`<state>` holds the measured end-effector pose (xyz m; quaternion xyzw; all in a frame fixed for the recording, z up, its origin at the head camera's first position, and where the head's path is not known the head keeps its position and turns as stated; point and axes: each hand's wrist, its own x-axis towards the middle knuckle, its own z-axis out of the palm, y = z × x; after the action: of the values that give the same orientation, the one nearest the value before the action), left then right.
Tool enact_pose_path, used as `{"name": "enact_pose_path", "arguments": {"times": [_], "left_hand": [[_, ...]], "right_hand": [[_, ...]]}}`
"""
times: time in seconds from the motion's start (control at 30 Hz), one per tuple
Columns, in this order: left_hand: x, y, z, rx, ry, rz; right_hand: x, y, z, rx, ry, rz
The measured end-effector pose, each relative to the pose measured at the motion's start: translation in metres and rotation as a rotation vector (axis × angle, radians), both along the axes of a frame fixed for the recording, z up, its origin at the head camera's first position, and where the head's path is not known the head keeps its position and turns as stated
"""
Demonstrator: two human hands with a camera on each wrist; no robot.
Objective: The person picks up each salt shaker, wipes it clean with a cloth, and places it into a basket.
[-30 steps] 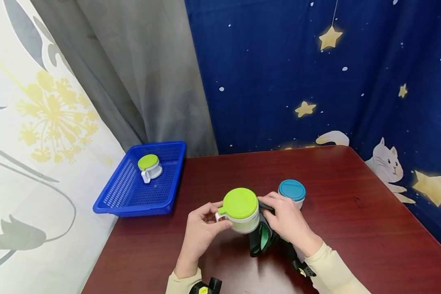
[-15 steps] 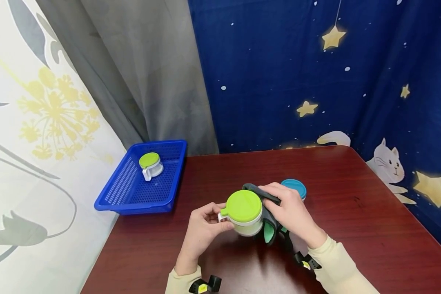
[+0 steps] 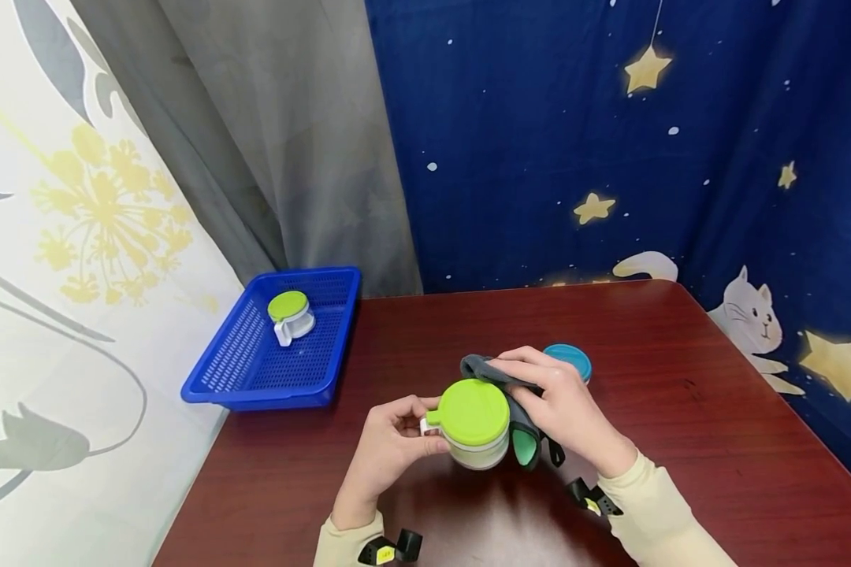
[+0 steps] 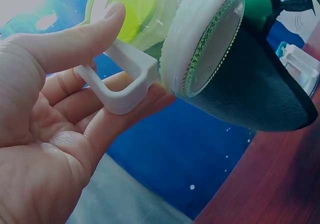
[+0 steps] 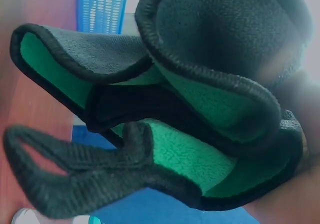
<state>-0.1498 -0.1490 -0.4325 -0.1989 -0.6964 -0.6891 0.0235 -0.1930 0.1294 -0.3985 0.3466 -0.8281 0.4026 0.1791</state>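
Note:
My left hand (image 3: 390,445) pinches the white handle (image 4: 122,82) of a small white cup with a lime-green lid (image 3: 472,411), holding it just above the table. My right hand (image 3: 556,409) grips a dark grey cloth with a green inner side (image 3: 521,441) and presses it against the cup's right and far side. In the right wrist view the folded cloth (image 5: 200,109) fills the frame, its loop hanging down. In the left wrist view the cup's base (image 4: 210,39) shows, with the cloth (image 4: 255,94) wrapped under it.
A second cup with a teal lid (image 3: 569,361) stands just behind my right hand. A blue mesh basket (image 3: 255,370) at the table's left far corner holds another green-lidded cup (image 3: 289,313). Curtains hang behind the dark red table (image 3: 681,441).
My right hand has moved the cloth from below and beside the cup up over its far side. The cup has dropped slightly towards me in my left hand.

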Motion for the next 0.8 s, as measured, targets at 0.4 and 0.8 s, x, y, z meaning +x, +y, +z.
{"name": "enact_pose_path", "arguments": {"times": [0.4, 0.8], "left_hand": [[0.002, 0.000, 0.006, 0.055, 0.037, 0.016], [0.003, 0.008, 0.016, 0.074, -0.021, 0.222]], "right_hand": [[0.001, -0.005, -0.024, 0.128, 0.076, -0.024], [0.007, -0.001, -0.031, 0.110, 0.001, -0.127]]}}
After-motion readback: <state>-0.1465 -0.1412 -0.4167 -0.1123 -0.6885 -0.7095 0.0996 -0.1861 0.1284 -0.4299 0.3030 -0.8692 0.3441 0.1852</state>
